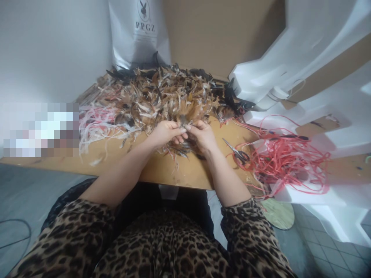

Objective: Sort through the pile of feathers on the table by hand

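Observation:
My left hand (169,133) and my right hand (201,136) meet over the front of a large heap of brown and black feathers (162,96). Thumb and fingers of each hand pinch a small bunch of feathers (184,116), whose brown tips fan out away from me. Loose feathers also lie on the table under my fingers. To the right of my right hand rests a pair of scissors (236,150), dark handles toward the red strings and blades pointing up and left.
A tangle of red string (290,162) lies beside a white sewing machine (261,81) on the right. White and pink strands (98,123) spread at the left of the table (162,170). Behind the heap stands a silver-white bag (140,38). A round stool seat (276,214) shows below.

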{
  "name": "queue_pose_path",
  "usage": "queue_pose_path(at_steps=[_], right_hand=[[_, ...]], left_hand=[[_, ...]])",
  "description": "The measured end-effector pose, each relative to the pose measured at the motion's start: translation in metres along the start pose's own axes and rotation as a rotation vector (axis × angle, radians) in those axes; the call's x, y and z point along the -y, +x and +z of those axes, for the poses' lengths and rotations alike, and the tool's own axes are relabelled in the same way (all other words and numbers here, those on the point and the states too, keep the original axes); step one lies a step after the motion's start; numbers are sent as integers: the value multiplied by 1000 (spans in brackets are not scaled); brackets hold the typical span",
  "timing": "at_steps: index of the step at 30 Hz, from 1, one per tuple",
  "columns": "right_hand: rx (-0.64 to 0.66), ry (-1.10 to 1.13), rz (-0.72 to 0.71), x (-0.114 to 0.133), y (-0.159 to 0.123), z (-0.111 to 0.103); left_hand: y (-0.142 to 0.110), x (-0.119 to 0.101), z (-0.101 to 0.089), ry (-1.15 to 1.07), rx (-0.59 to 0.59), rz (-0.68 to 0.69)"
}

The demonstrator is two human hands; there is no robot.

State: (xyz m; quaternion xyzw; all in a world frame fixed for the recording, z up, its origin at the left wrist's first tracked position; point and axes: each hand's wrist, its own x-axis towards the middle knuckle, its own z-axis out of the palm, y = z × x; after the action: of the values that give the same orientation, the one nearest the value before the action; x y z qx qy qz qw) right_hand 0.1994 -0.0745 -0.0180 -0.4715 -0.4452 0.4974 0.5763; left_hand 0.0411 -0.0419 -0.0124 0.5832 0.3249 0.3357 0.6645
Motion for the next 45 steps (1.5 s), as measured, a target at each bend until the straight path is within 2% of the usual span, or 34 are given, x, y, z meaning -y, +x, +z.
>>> queue_pose_path(at_steps=[3,6,8,12,16,22,27,29,33,36,41,45], right_hand=[[30,37,46,1,1,0],[35,-55,24,9,-3,-3],[97,-231,-14,15,-6,-8],[313,-690,-85,20,-10,-20],[368,-1029,-175,18,-8,-24],[499,-1009,-159,14,-11,-13],[535,-1162,-120,6,-15,1],[543,-1146,-137,6,-15,3],[461,-954,-199,16,-16,-6],[319,-885,-317,27,-15,-16],[103,-1039,-579,35,-16,-21],[29,-1183,-706,34,-17,-20]], left_hand=[[0,-2,-1,-6,-22,-26],[2,-6,-4,-74,-120,-24],[4,-8,-7,-151,-185,-10],[7,-7,-11,-229,-221,18],[8,-7,-11,-230,-227,16],[6,-10,-9,-208,-227,-16],[5,-11,-9,-218,-201,-24],[5,-11,-9,-232,-184,-32],[4,-11,-12,-272,-141,-61],[4,-12,-15,-300,-132,-79],[4,-14,-18,-324,-138,-122],[3,-13,-21,-353,-53,-183]])
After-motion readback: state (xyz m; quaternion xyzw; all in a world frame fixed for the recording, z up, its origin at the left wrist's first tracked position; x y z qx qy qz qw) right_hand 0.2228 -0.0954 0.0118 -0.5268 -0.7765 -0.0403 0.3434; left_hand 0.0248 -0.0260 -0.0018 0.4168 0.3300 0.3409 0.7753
